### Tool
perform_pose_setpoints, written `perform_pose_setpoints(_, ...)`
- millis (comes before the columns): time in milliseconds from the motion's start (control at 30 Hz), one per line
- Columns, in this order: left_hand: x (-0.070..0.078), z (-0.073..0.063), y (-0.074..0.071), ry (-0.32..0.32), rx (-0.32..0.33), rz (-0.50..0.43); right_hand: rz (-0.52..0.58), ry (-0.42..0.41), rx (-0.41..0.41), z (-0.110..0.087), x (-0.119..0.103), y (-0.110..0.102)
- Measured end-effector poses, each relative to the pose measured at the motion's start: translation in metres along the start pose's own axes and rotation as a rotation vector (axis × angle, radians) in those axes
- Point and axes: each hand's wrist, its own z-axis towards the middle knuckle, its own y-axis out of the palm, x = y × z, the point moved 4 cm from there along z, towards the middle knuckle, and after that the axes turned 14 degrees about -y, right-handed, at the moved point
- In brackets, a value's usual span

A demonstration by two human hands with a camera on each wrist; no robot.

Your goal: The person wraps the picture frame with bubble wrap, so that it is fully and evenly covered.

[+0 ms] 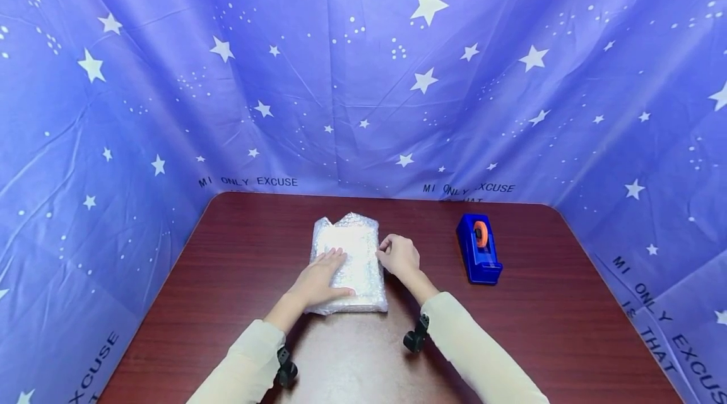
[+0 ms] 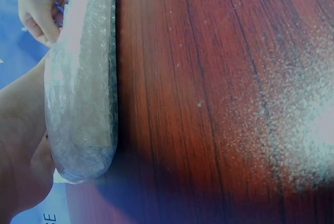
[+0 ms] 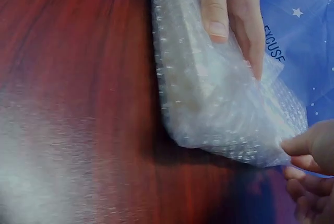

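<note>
A flat rectangular item wrapped in bubble wrap (image 1: 360, 268) lies on the table; what is inside cannot be made out. My left hand (image 1: 318, 281) rests on its top with fingers spread, pressing lightly across the left half. At the right edge, my right hand (image 1: 400, 257) pinches a corner of the wrap. The right wrist view shows the thumb and fingers of the right hand (image 3: 313, 156) on that loose plastic (image 3: 261, 148). In the left wrist view the package (image 2: 86, 88) appears edge-on, thick with padding.
A blue tape dispenser (image 1: 479, 259) with an orange roll core (image 1: 481, 234) stands to the right of the package. The dark red wooden table (image 1: 244, 233) is bounded by a blue star-printed cloth (image 1: 363, 76) behind and on both sides.
</note>
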Motion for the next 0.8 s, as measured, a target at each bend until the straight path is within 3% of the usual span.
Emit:
perform_pose_setpoints(67,0.001,0.000,0.000,0.007,0.000,-0.009,-0.015,-0.133,0.054,-0.005,-0.005,-0.001)
perform_pose_setpoints(167,0.001,0.000,0.000,0.010,0.002,-0.016,-0.032,-0.403,0.080,-0.016,-0.021,-0.001)
perform_pose_setpoints(233,0.001,0.000,-0.001,0.011,0.009,-0.025,-0.046,-0.552,0.040,-0.025,-0.031,0.000)
perform_pose_setpoints(300,0.002,0.000,-0.001,0.012,0.018,-0.026,-0.060,-0.641,-0.028,-0.035,-0.037,0.003)
perform_pose_setpoints(367,0.002,0.001,-0.001,0.014,0.022,-0.019,-0.065,-0.667,-0.081,-0.044,-0.040,0.006)
perform_pose_setpoints(467,0.003,0.000,0.000,0.022,0.024,-0.025,-0.057,-0.640,-0.121,-0.053,-0.040,0.010)
perform_pose_setpoints(667,0.004,-0.001,0.000,0.036,0.022,-0.010,-0.047,-0.618,-0.120,-0.059,-0.038,0.016)
perform_pose_setpoints(800,0.004,-0.001,-0.003,0.038,0.066,0.040,-0.049,-0.616,-0.118,-0.057,-0.039,0.019)
